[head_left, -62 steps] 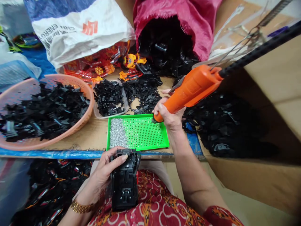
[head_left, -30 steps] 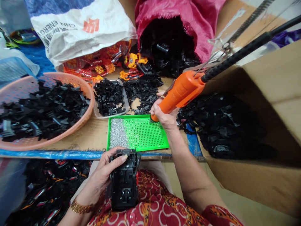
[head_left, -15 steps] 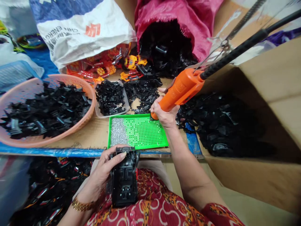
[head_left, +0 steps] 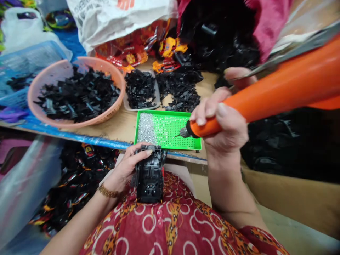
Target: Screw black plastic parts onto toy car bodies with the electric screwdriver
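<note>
Boxy black plastic part [head_left: 150, 177], recessed face up, left of tilted orange screwdriver [head_left: 271, 97]

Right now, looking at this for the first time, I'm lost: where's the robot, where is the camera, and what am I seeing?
There is no robot here: these are a person's two bare hands, seen by a camera worn on the head, looking forward and down. The left hand grips a black part, thumb on its upper end. The right hand holds an orange power tool, its thin bit pointing toward a green tray. On the bench, that tray has small silvery pieces gathered toward its left end; behind it are loose black pieces, and farther left a peach basket holds more.
</note>
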### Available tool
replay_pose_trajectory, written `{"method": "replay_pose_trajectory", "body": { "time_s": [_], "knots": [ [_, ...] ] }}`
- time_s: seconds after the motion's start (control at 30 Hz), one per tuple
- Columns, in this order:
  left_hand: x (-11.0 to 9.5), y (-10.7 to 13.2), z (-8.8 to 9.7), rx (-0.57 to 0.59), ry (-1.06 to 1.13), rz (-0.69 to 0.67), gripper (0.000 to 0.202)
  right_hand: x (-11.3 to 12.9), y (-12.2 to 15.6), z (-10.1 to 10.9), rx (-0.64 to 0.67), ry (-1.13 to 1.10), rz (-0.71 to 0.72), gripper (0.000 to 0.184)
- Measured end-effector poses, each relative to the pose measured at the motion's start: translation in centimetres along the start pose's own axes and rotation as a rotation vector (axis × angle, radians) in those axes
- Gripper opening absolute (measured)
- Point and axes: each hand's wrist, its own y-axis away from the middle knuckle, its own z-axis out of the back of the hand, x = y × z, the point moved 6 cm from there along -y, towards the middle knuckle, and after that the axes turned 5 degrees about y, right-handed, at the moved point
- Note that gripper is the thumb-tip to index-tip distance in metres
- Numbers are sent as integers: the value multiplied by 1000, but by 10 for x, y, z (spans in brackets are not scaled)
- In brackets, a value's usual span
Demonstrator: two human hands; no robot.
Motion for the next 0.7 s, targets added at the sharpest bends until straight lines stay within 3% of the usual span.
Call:
{"method": "replay_pose_trajectory", "body": {
  "time_s": [0.13,0.3,0.5,0.7],
  "knots": [
    [5,0,0,-14,9,24,40,13,15,-26,154,-85,-25,40],
    [5,0,-1,-4,9,-1,34,2,36,-47,262,-157,-81,42],
    [3,-3,-4,23,7,-19,31,-8,55,-49,379,-125,-42,38],
    [-1,-1,-8,15,20,-3,30,-16,62,-47,397,-56,-87,14]
  ]
}}
